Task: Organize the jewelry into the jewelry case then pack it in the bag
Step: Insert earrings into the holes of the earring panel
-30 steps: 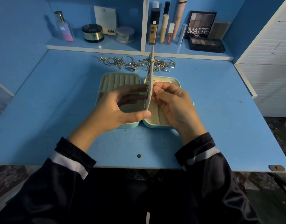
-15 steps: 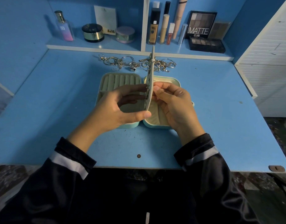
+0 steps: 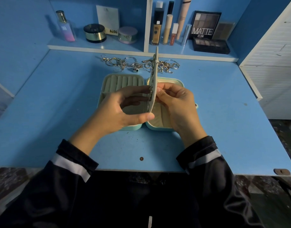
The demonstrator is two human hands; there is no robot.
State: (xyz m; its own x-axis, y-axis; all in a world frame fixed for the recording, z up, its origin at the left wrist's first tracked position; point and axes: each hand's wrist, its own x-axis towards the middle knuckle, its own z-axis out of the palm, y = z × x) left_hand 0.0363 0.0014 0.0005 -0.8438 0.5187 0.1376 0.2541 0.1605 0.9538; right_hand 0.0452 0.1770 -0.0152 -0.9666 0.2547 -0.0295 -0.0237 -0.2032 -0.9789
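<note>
Blue desk [image 3: 59,112], open jewelry case [image 3: 133,128], ring rolls [image 3: 123,83] inside, mid flap [image 3: 154,74] upright

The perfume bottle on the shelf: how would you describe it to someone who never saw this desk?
Behind the blue desk runs a low shelf split by a white divider. At the far left of its left half stands the tall clear perfume bottle. Unlike the squat round black-and-gold jar and lilac jar beside it, it has a silver cap and pink-to-purple tint.
</note>
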